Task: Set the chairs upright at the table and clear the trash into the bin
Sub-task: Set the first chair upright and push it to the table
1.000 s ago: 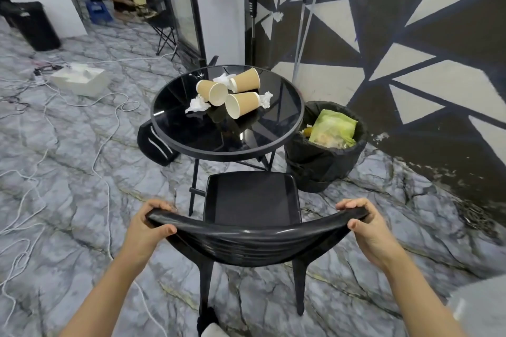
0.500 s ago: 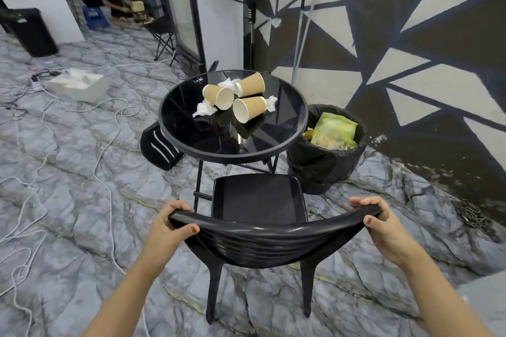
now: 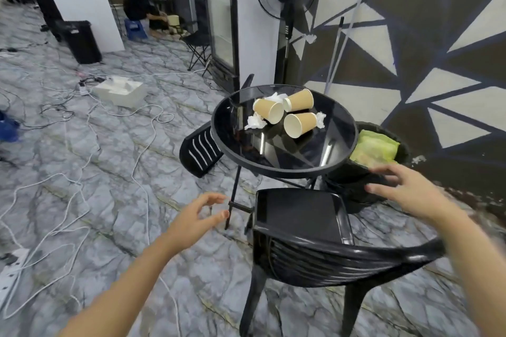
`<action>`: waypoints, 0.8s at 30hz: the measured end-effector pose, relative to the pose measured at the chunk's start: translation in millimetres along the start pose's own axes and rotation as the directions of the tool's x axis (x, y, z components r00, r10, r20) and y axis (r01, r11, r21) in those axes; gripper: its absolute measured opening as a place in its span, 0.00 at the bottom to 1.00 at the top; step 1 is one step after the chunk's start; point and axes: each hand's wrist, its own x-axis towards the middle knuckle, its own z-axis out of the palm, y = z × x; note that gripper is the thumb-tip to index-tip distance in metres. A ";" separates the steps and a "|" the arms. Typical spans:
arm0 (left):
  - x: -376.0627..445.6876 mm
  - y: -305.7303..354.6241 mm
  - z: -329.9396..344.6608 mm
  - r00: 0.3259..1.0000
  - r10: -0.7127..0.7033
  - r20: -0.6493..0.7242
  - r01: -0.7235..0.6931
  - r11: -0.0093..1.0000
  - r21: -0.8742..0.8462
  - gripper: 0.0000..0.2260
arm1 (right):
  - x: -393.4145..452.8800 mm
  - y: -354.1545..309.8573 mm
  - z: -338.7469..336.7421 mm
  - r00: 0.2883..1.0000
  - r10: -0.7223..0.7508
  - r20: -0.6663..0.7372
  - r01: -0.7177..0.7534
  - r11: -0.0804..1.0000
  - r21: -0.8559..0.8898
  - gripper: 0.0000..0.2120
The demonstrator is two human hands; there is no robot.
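Black plastic and dark glass fill the one head view we have, so we take the table [image 3: 284, 161] as our landmark. Just in front of it, on our side, one chair [image 3: 304, 230] stands upright on its legs, its seat toward the table. A second chair [image 3: 200, 149] lies tipped on the floor against the table's left edge, so we judge that step unfinished. On the table top lie three paper cups [image 3: 299, 123] on their sides, with crumpled napkins [image 3: 256, 122] touching them. Just right of the table, the bin [image 3: 383, 189] already shows a green bag [image 3: 375, 149] near its rim. Our left hand [image 3: 197, 216] hangs over the floor, left of the upright chair, fingers loosely curved and apart, holding nothing. Our right hand [image 3: 405, 189] is spread wide over the bin's near edge, also empty. We see several risks. Cups on their sides could roll off the smooth glass if we bump the table while lifting the fallen chair beside it. White cables [image 3: 82, 200] loop across the floor left of the table and could catch a foot or a chair leg. The bin looks fairly full, so light napkins may slide off the bag.
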 end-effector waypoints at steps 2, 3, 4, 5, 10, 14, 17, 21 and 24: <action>1.3 -8.8 -25.3 1.000 0.006 -0.027 -0.003 0.993 0.119 0.13 | 17.1 -49.4 49.9 0.988 -0.135 0.073 0.139 0.989 -0.057 0.19; 1.3 -15.2 -39.2 0.999 0.009 -0.033 -0.003 0.985 0.171 0.11 | 24.6 -71.3 77.3 0.974 -0.184 0.134 0.196 0.977 -0.086 0.22; 0.8 -21.4 -52.0 0.999 0.003 -0.041 0.006 0.976 0.219 0.10 | 30.9 -89.8 103.6 0.956 -0.213 0.200 0.239 0.964 -0.116 0.24; -0.9 -28.2 -65.7 0.998 -0.013 -0.054 0.027 0.964 0.264 0.11 | 36.3 -108.4 130.2 0.934 -0.236 0.269 0.282 0.948 -0.148 0.26; -22.9 -67.8 -108.9 0.976 -0.181 -0.125 0.216 0.895 0.390 0.18 | 43.4 -160.3 241.3 0.824 -0.201 0.530 0.387 0.883 -0.267 0.28; -53.2 -99.9 -127.2 0.928 -0.342 -0.145 0.371 0.815 0.445 0.19 | 35.7 -166.3 303.5 0.727 -0.095 0.680 0.450 0.814 -0.368 0.29; -66.9 -118.5 -137.6 0.894 -0.418 -0.160 0.443 0.774 0.453 0.21 | 34.7 -164.5 334.0 0.690 -0.053 0.722 0.457 0.805 -0.378 0.29; -72.2 -136.6 -152.1 0.856 -0.487 -0.175 0.510 0.736 0.446 0.21 | 48.2 -168.0 365.2 0.649 -0.043 0.760 0.496 0.782 -0.379 0.30; -63.2 -150.0 -166.0 0.841 -0.512 -0.176 0.534 0.733 0.422 0.21 | 68.3 -179.1 387.2 0.625 -0.013 0.781 0.505 0.769 -0.391 0.32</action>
